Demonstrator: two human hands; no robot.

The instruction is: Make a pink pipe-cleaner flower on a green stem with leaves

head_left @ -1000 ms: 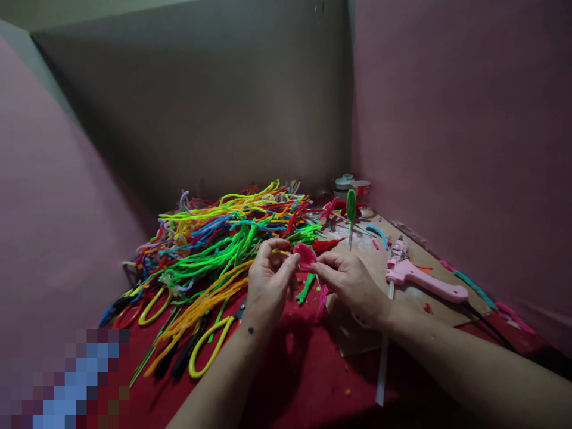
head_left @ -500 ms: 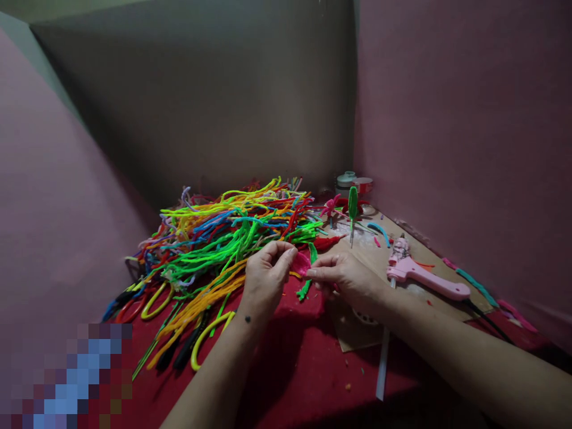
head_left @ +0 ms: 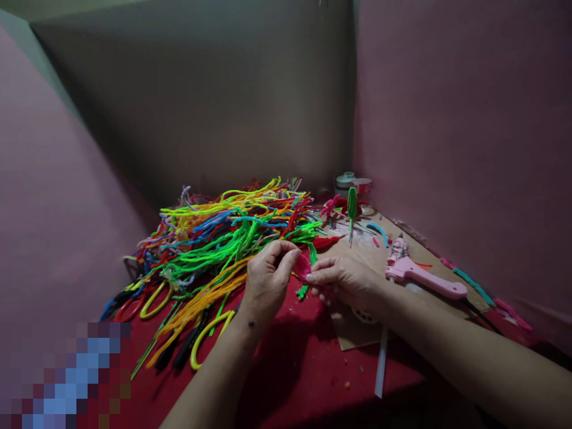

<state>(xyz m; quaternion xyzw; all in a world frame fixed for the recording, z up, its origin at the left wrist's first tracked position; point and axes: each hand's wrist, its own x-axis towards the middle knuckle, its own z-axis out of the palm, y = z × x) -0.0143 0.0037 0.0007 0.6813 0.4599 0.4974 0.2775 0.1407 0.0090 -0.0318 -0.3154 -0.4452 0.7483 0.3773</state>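
Note:
Between my two hands is a pink fuzzy petal shape [head_left: 302,266], which looks made of pipe cleaner. My left hand [head_left: 271,275] pinches its upper left edge between thumb and forefinger. The fingertips of my right hand [head_left: 342,279] pinch its lower right end. Just behind it a green pipe-cleaner piece [head_left: 311,253] shows, partly hidden by my right hand. A small green scrap [head_left: 302,292] lies on the red cloth below.
A big heap of coloured pipe cleaners [head_left: 241,232] lies left, with yellow-handled scissors [head_left: 195,351] in front. On a brown board [head_left: 370,253] at right rests a pink glue gun [head_left: 415,277], a glue stick [head_left: 382,363] jutting from it. A green leaf [head_left: 352,205] stands upright behind.
Both hands keep hold of the pink petal. My left thumb has shifted slightly right, and the petal appears turned a little between the fingers. Everything else looks the same.

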